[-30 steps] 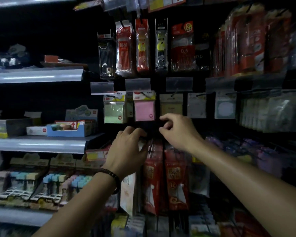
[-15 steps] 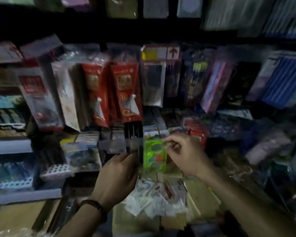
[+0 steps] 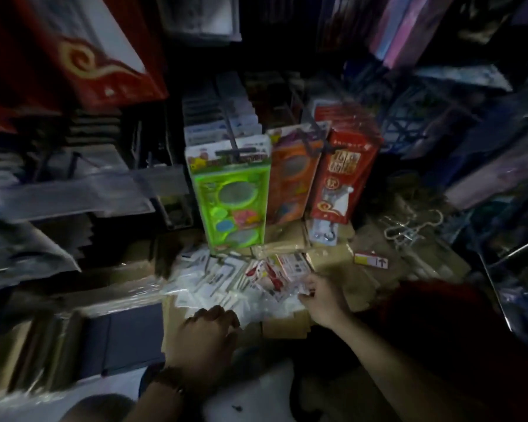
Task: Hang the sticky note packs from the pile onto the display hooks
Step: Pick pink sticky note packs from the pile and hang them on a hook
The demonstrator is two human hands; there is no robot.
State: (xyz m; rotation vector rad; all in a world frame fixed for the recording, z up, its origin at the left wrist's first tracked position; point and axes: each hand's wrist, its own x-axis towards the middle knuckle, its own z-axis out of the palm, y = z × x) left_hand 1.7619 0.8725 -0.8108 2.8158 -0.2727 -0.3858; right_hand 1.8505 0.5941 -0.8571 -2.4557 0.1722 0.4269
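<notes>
A loose pile of sticky note packs (image 3: 217, 284) in clear wrappers lies on cardboard boxes (image 3: 326, 260) below the display. My right hand (image 3: 322, 298) is at the pile's right side, and its fingertips pinch the edge of a clear-wrapped pack with red print (image 3: 272, 275). At the pile's near edge my left hand (image 3: 208, 333) hovers with loosely curled fingers that hold nothing; a dark bead bracelet sits on its wrist. The sticky note hooks higher up are out of view.
Just behind the pile hang a green toy pack (image 3: 233, 199), an orange pack (image 3: 293, 184) and a red pack (image 3: 343, 175) on low hooks. A dark blue folder (image 3: 122, 339) lies at the left. Wrapped stock (image 3: 58, 193) crowds the left shelves.
The view has dropped from the sticky note hooks to the pile below. Both hands came down from the hooks; my right hand now pinches a pack in the pile.
</notes>
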